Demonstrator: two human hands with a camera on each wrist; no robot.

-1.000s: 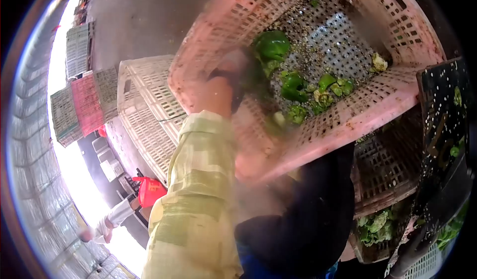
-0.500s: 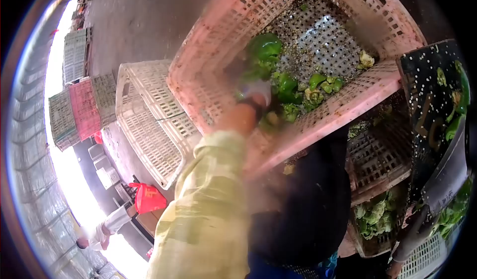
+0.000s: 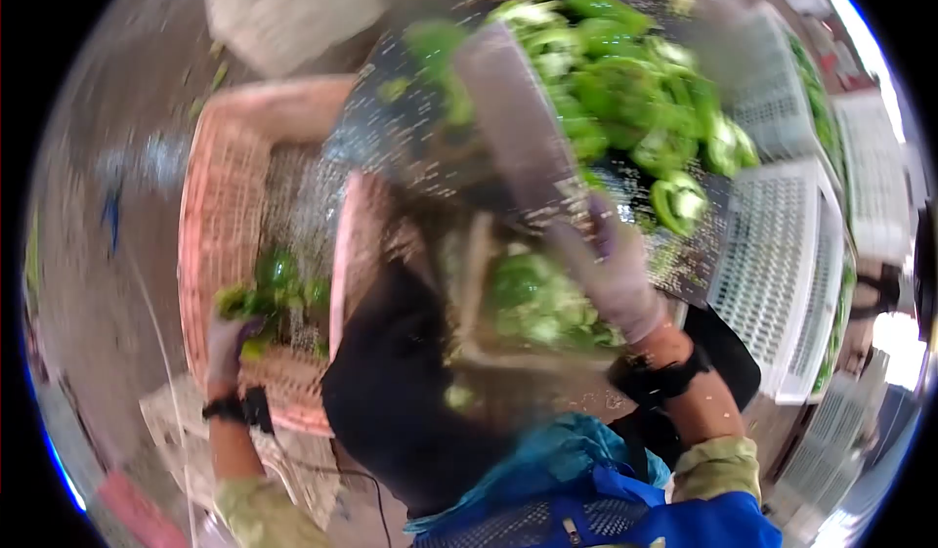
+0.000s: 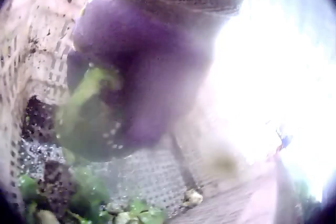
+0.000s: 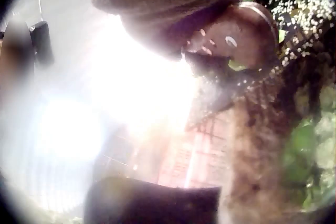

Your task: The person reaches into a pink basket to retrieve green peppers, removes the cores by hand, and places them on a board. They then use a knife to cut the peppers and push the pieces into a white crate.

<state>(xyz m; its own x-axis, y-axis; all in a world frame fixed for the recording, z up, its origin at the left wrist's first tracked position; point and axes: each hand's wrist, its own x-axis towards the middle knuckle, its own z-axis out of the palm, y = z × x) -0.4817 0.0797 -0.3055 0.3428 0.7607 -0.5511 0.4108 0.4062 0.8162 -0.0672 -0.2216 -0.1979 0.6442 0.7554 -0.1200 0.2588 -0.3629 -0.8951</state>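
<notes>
My gloved left hand [image 3: 230, 348] is down in the pink plastic crate [image 3: 220, 206]. It grips a green pepper [image 4: 86, 121], seen against the purple glove palm in the left wrist view. A few more green peppers [image 3: 278, 273] lie in that crate beside the hand. My gloved right hand [image 3: 620, 279] holds a cleaver [image 3: 513, 108], its broad blade over the dark, seed-strewn board [image 3: 376, 118]. The end of the cleaver's handle [image 5: 247, 37] sticks out of the fist in the right wrist view. Cut green peppers [image 3: 625, 89] are heaped on the board right of the blade.
Below the board, between my knees, a crate [image 3: 474, 289] holds pepper scraps [image 3: 537, 299]. White crates [image 3: 767, 255] stand at the right, some with green produce. A pale crate [image 3: 161, 411] is at the lower left, and a cable [image 3: 376, 494] runs near my left forearm.
The view has swung from the pink crate at my left towards the board. The right hand and cleaver are now in full view. My left hand has a pepper in its grip inside the crate.
</notes>
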